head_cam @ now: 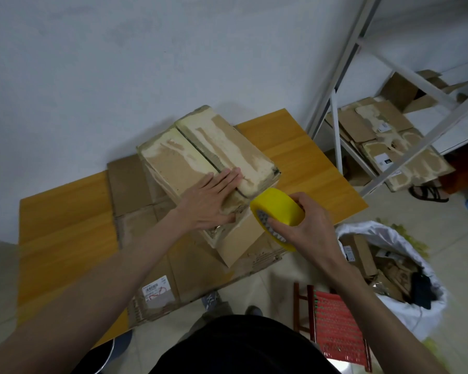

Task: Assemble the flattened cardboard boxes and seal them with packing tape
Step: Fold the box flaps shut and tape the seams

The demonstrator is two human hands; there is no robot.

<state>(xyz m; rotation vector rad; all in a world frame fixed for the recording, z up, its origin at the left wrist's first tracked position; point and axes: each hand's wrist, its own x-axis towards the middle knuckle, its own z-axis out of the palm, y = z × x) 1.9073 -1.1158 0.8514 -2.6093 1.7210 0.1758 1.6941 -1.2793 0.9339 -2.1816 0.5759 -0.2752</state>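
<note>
From my feed I see both forearms bare to the elbow, a black top (243,346) below, and grey shoes (212,299) on the feet.

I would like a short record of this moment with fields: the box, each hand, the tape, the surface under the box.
box: cardboard box, top flaps closed, centre seam not yet taped
left hand: left hand flat on the flaps, at the near end of the seam
right hand: right hand grips the tape roll
tape: yellow tape roll, beside the box's near corner
surface: flattened cardboard on a wooden table
</note>
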